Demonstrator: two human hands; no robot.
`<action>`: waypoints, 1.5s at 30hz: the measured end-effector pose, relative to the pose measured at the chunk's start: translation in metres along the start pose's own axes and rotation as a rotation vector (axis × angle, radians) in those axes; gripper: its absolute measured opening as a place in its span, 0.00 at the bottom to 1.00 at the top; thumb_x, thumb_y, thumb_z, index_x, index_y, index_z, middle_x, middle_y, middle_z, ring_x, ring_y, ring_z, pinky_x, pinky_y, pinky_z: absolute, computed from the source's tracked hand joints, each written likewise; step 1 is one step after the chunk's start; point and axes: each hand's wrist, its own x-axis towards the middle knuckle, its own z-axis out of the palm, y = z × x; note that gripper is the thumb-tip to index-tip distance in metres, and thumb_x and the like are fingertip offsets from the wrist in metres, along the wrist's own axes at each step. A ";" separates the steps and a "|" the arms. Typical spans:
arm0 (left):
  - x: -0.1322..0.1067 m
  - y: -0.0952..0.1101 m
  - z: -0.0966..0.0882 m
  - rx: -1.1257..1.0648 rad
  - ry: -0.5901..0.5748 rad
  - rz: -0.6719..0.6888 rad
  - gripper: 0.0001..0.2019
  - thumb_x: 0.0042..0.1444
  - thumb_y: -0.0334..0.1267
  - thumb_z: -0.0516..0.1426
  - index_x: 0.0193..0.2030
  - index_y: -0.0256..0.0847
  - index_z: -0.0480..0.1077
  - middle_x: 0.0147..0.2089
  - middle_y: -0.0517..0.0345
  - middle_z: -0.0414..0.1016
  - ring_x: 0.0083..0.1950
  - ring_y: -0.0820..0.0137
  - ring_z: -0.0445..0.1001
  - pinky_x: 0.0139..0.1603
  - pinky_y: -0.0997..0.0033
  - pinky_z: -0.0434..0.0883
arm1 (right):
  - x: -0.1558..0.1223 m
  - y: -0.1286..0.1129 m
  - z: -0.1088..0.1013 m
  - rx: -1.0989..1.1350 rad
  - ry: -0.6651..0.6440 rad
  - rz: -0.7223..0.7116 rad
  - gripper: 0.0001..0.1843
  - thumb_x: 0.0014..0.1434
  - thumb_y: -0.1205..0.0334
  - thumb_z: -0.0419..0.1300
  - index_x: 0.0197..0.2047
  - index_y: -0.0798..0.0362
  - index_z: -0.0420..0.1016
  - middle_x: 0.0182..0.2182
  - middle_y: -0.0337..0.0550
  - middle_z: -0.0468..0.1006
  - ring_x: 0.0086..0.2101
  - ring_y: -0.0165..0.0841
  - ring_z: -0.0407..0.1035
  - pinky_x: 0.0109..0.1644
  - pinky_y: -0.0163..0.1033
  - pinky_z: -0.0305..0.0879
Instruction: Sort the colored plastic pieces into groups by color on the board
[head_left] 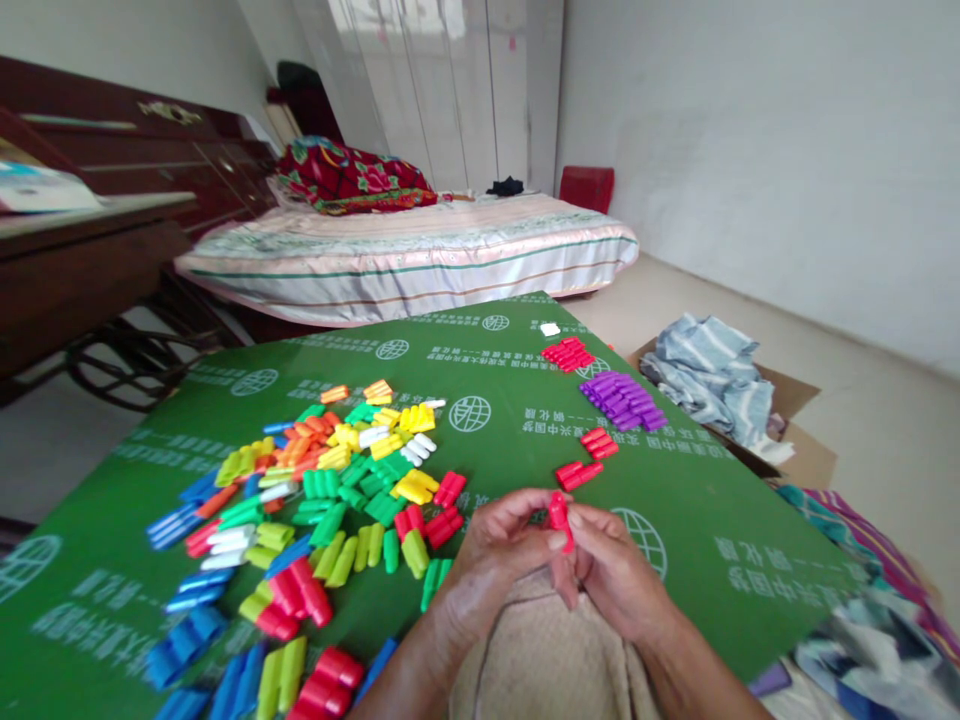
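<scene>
Both of my hands meet above the near edge of the green board, closed around one red plastic piece [559, 520] with a rounded top. My left hand [499, 550] pinches it from the left, thumb against its side. From the right, my right hand [611, 565] grips the same piece; its lower part is partly hidden by fingers. Just beyond the hands lie red tube-shaped pieces [579, 474] in small joined groups. Farther off are a purple bundle [622, 400] and another red bundle [568, 354].
The green board [510, 400] carries a wide scatter of blue, green, yellow, orange, white and red pieces on its left. Right of it stands a cardboard box [806, 455] with striped cloth [705, 370]. A bed [420, 250] is behind, a dark wooden desk [90, 250] at left.
</scene>
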 end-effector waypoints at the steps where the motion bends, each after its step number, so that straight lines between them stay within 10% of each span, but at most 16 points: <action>1: 0.000 0.001 0.001 -0.001 0.003 -0.004 0.17 0.42 0.41 0.66 0.41 0.38 0.75 0.29 0.56 0.78 0.36 0.65 0.75 0.41 0.66 0.70 | 0.000 0.000 0.000 0.001 -0.001 0.001 0.21 0.59 0.47 0.57 0.27 0.57 0.69 0.12 0.37 0.70 0.12 0.23 0.58 0.18 0.29 0.48; 17: 0.014 0.019 -0.007 0.151 0.162 0.086 0.12 0.45 0.42 0.63 0.34 0.37 0.74 0.34 0.56 0.78 0.37 0.69 0.73 0.42 0.70 0.69 | 0.000 0.002 -0.003 -0.071 0.013 0.051 0.19 0.57 0.48 0.59 0.35 0.58 0.74 0.15 0.37 0.73 0.12 0.22 0.60 0.17 0.27 0.51; 26: 0.053 0.007 -0.014 1.258 0.343 0.197 0.07 0.52 0.37 0.55 0.37 0.41 0.71 0.37 0.56 0.76 0.40 0.67 0.72 0.42 0.67 0.68 | -0.001 0.000 -0.002 -0.108 0.017 0.053 0.17 0.53 0.50 0.63 0.34 0.58 0.75 0.15 0.37 0.73 0.13 0.22 0.60 0.16 0.26 0.49; 38: 0.085 0.003 -0.005 1.517 0.210 0.304 0.06 0.54 0.34 0.52 0.36 0.40 0.69 0.37 0.51 0.72 0.44 0.62 0.67 0.45 0.66 0.66 | -0.001 0.002 0.000 -0.147 0.049 0.027 0.15 0.52 0.51 0.63 0.34 0.57 0.74 0.14 0.36 0.72 0.12 0.22 0.57 0.17 0.28 0.48; 45: 0.086 0.000 -0.011 1.555 0.197 0.318 0.07 0.55 0.35 0.51 0.38 0.40 0.69 0.38 0.52 0.71 0.45 0.63 0.67 0.45 0.67 0.66 | -0.010 -0.023 -0.010 -0.990 0.233 -0.194 0.10 0.56 0.55 0.59 0.33 0.52 0.75 0.18 0.35 0.69 0.19 0.25 0.60 0.24 0.32 0.54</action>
